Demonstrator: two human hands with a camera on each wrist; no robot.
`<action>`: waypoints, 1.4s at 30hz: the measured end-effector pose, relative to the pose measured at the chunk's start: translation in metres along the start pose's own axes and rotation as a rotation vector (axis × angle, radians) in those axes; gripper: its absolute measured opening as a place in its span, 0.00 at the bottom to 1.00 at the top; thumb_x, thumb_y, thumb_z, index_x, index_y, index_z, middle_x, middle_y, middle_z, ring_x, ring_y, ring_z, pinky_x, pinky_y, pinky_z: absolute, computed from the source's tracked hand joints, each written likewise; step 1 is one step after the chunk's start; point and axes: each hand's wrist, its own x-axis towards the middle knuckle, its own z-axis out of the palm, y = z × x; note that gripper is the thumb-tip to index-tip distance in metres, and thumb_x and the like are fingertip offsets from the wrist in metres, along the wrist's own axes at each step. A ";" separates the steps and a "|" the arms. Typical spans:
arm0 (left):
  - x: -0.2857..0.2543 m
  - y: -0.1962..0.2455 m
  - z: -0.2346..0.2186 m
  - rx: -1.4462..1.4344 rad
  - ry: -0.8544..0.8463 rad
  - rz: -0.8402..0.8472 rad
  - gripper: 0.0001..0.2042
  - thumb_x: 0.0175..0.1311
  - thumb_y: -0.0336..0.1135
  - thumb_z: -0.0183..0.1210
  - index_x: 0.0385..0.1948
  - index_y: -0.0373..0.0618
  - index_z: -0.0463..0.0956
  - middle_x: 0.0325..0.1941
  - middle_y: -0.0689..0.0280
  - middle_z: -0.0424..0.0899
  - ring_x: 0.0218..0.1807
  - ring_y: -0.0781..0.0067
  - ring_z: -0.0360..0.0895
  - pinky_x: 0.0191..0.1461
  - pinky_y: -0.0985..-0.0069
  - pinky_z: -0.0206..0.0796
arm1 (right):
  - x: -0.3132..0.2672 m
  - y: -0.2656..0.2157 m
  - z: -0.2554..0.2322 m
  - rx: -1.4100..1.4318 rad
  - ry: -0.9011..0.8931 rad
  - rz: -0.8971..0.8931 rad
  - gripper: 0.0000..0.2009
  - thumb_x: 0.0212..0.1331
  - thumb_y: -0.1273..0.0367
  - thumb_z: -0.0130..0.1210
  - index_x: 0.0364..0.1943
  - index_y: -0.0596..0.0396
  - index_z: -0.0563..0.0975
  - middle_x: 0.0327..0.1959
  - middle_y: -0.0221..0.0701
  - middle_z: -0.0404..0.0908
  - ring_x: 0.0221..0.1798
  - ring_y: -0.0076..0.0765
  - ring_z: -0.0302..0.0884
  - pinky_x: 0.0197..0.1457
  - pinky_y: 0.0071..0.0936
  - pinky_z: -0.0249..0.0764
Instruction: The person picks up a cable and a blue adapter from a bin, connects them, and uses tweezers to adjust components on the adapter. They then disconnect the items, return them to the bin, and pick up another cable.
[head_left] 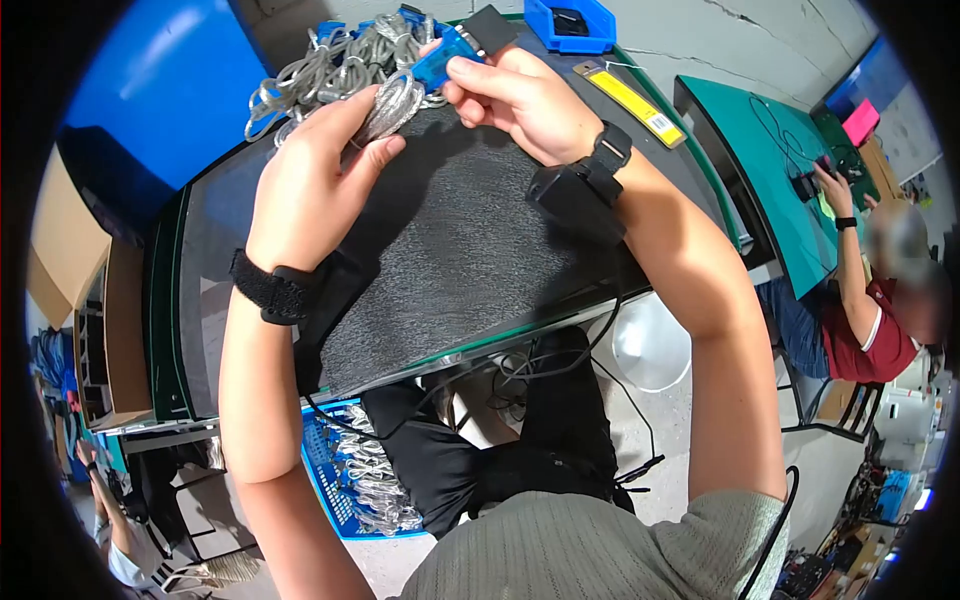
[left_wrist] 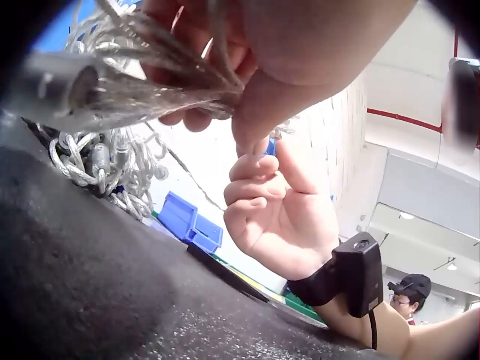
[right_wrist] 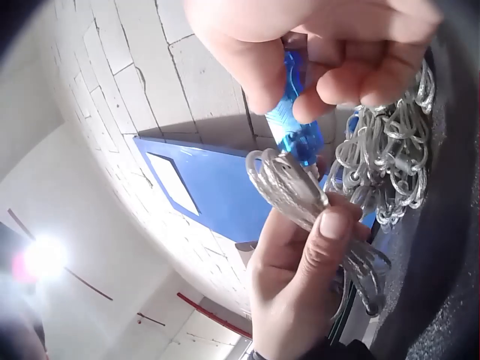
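Note:
My left hand (head_left: 310,190) grips a coiled silver-grey cable (head_left: 393,105), thumb across the loops. A translucent blue connector (head_left: 440,62) on that cable is pinched between the thumb and fingers of my right hand (head_left: 535,105). A black block-shaped piece (head_left: 490,30) sits at the connector's far end, beyond metal screw posts. In the right wrist view the blue connector (right_wrist: 296,124) lies just above the coil (right_wrist: 289,187). Both hands are raised over the dark mat (head_left: 450,250). Behind them is a heap of similar coiled cables (head_left: 310,85).
A small blue bin (head_left: 570,45) with a black item stands at the back. A yellow packaged strip (head_left: 635,105) lies at the right edge. Below the table, a blue basket (head_left: 318,455) contains more cables. Another person (head_left: 865,330) sits by the green table (head_left: 740,170) on the right.

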 end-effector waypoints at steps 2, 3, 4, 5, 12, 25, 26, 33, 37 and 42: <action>0.001 0.001 -0.002 -0.036 -0.048 -0.045 0.21 0.57 0.40 0.63 0.51 0.43 0.75 0.43 0.57 0.81 0.42 0.57 0.80 0.45 0.69 0.71 | 0.001 0.001 0.001 -0.078 -0.012 -0.018 0.17 0.67 0.57 0.50 0.47 0.57 0.77 0.32 0.23 0.76 0.30 0.16 0.68 0.40 0.17 0.68; 0.000 -0.001 -0.001 -0.017 -0.009 0.010 0.20 0.56 0.40 0.64 0.50 0.42 0.75 0.43 0.57 0.81 0.42 0.57 0.80 0.44 0.69 0.71 | 0.001 0.001 0.001 -0.081 -0.005 -0.014 0.20 0.67 0.56 0.49 0.49 0.58 0.77 0.31 0.23 0.76 0.30 0.16 0.67 0.40 0.17 0.67; -0.001 -0.001 0.000 -0.013 -0.006 0.004 0.20 0.56 0.40 0.64 0.50 0.42 0.75 0.43 0.57 0.81 0.42 0.57 0.80 0.44 0.69 0.71 | 0.000 0.001 0.001 -0.079 -0.012 -0.014 0.20 0.67 0.56 0.49 0.49 0.58 0.77 0.31 0.23 0.76 0.30 0.16 0.67 0.40 0.17 0.67; -0.001 -0.001 0.001 -0.023 0.007 0.025 0.20 0.56 0.40 0.64 0.49 0.41 0.75 0.43 0.57 0.81 0.41 0.57 0.80 0.43 0.69 0.71 | -0.001 0.000 0.002 -0.104 0.003 0.000 0.20 0.67 0.55 0.49 0.47 0.59 0.78 0.31 0.23 0.77 0.30 0.16 0.67 0.40 0.17 0.67; -0.001 -0.001 -0.001 -0.031 -0.037 -0.024 0.20 0.57 0.42 0.63 0.48 0.40 0.74 0.43 0.56 0.81 0.41 0.55 0.80 0.44 0.69 0.72 | 0.000 0.000 0.001 -0.268 -0.027 0.009 0.19 0.66 0.56 0.51 0.44 0.60 0.79 0.31 0.24 0.77 0.31 0.15 0.67 0.38 0.16 0.66; 0.001 -0.014 0.001 -0.178 -0.100 -0.135 0.24 0.63 0.42 0.58 0.58 0.40 0.68 0.49 0.51 0.79 0.50 0.54 0.77 0.52 0.67 0.68 | 0.001 -0.003 0.001 -0.072 -0.018 -0.058 0.16 0.66 0.60 0.52 0.51 0.55 0.72 0.30 0.24 0.73 0.29 0.15 0.65 0.34 0.14 0.66; 0.000 -0.015 0.003 -0.207 -0.049 -0.108 0.24 0.62 0.42 0.58 0.58 0.40 0.68 0.48 0.50 0.79 0.50 0.53 0.77 0.52 0.67 0.68 | 0.000 -0.004 0.002 -0.071 -0.021 -0.059 0.16 0.66 0.60 0.52 0.51 0.55 0.72 0.30 0.24 0.73 0.29 0.15 0.65 0.34 0.14 0.66; 0.000 -0.006 -0.006 -0.156 -0.128 -0.087 0.25 0.61 0.36 0.62 0.59 0.36 0.67 0.45 0.58 0.78 0.45 0.71 0.75 0.50 0.76 0.67 | -0.002 -0.011 0.006 -0.152 -0.030 -0.012 0.22 0.55 0.52 0.63 0.41 0.54 0.72 0.25 0.23 0.73 0.25 0.15 0.68 0.29 0.14 0.65; 0.003 0.005 -0.015 -0.050 -0.157 -0.065 0.22 0.60 0.43 0.63 0.50 0.38 0.72 0.36 0.58 0.80 0.38 0.69 0.76 0.42 0.75 0.67 | -0.001 -0.006 0.004 -0.200 -0.037 0.017 0.25 0.51 0.53 0.67 0.44 0.54 0.71 0.29 0.23 0.75 0.29 0.14 0.70 0.30 0.14 0.66; 0.002 0.002 -0.016 -0.003 -0.136 -0.053 0.21 0.58 0.46 0.63 0.45 0.40 0.74 0.28 0.58 0.78 0.29 0.67 0.75 0.34 0.73 0.66 | -0.005 -0.006 0.013 -0.090 -0.051 -0.037 0.27 0.48 0.65 0.71 0.50 0.55 0.71 0.44 0.27 0.77 0.46 0.21 0.74 0.47 0.20 0.73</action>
